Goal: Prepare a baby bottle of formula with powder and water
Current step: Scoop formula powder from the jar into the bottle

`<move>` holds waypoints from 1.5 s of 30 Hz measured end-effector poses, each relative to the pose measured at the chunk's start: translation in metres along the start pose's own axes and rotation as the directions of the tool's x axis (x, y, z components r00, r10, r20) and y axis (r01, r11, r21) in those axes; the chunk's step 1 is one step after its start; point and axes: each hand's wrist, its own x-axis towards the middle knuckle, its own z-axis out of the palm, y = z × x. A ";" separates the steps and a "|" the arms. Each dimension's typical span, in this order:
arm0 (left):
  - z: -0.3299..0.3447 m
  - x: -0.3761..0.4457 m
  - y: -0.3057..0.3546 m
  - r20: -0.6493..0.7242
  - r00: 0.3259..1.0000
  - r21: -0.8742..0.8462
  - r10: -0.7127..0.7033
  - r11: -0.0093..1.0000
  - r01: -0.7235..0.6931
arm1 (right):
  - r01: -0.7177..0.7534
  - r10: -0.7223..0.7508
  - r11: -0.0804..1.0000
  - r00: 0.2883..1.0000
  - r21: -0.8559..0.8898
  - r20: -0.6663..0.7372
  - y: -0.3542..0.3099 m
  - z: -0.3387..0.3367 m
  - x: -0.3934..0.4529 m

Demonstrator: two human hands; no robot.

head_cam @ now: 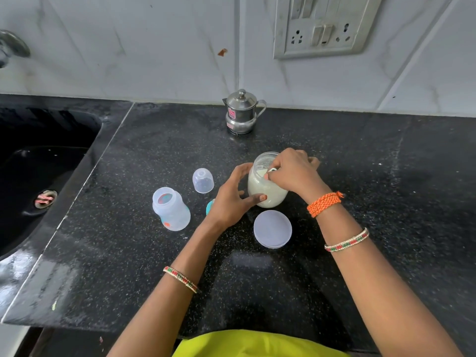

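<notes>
At the counter's (360, 176) left edge we see one dark sink (38, 155), its drain (45, 199) showing, and a tap (13, 45) at the far left on the wall. Moving right, one open bottle (171, 208) stands near the middle of the counter, upright, its long axis vertical and its mouth up; in this wide view it seems to lean toward the sink. Just beyond it, apart, one clear cap (203, 180) stands dome up. One teal piece (210, 206) peeks out from behind our left hand (233, 199), mostly hidden, so we cannot tell what it is. That hand wraps the near left side of one jar (266, 182) of pale powder, thumb on its front, holding it steady. The jar stands upright at mid-counter, mouth open and up. Our right hand (293, 173) reaches over the rim, fingers pinched on a small teal-and-white thing (272, 170) inside the mouth, most of it covered. One round lid (272, 229) lies flat just nearer than the jar, between our forearms. One steel pot (241, 112) with lid and handle stands at the back edge, well apart. A switchboard (324, 24) is on the wall, upper right.
</notes>
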 end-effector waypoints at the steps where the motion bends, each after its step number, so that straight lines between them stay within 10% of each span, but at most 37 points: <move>1: 0.000 0.000 0.000 0.000 1.000 -0.004 0.003 1.000 -0.003 | -0.007 0.007 1.000 1.000 0.029 0.007 0.001 -0.001 0.001; 24: 0.001 -0.007 -0.005 -0.036 0.999 -0.046 0.010 0.999 -0.011 | 0.123 -0.020 0.981 0.828 0.147 -0.560 0.028 0.010 -0.028; 36: -0.001 -0.012 0.001 -0.029 0.999 -0.046 -0.021 0.999 0.020 | 0.032 0.067 0.986 0.819 0.161 -0.569 0.029 0.015 -0.034; 45: -0.004 -0.013 0.010 -0.040 0.999 -0.073 -0.037 0.997 0.034 | -0.052 0.304 0.875 0.834 0.482 -0.460 0.029 0.011 -0.026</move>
